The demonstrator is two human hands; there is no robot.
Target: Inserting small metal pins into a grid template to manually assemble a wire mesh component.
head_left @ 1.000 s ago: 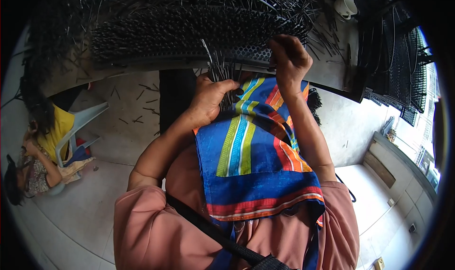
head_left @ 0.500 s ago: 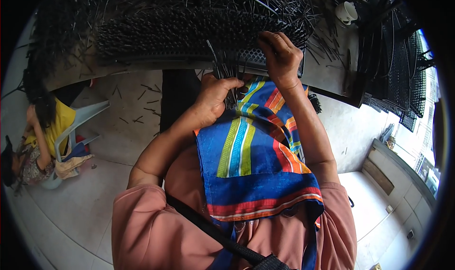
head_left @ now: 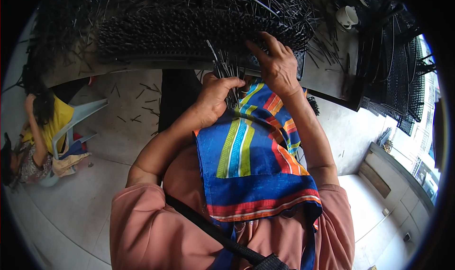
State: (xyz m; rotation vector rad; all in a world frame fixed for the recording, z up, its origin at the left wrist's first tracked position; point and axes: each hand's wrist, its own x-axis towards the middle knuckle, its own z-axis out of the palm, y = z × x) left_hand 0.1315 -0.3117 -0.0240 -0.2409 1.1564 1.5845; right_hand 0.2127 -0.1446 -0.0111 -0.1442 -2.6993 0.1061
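The right hand (head_left: 280,71), between one and two o'clock from the middle of the view, has its two foremost fingers spread apart, reaching over the near right part of a black perforated tray (head_left: 156,57) crowded with upright dark strips. Half a second ago these fingertips were bunched together; now they have opened out, pointing toward eleven, and the hand covers more of the bare holes seen before. Whether a strip touches its hidden side, I cannot tell.

The left hand (head_left: 214,93), just before twelve, is clamped, thumb across, around a bundle of thin dark strips (head_left: 226,67) that stands up toward twelve, next to the tray's near edge. It grips much as it did half a second ago.

Below lies a blue striped cloth (head_left: 256,189), from the middle down past six. Outward, loose strips (head_left: 150,99) dot the floor at ten, and a white cup (head_left: 347,17) sits between one and two. Around nine, beside a pale plastic chair (head_left: 64,129), a co-worker (head_left: 38,154) has a hand raised higher than before.
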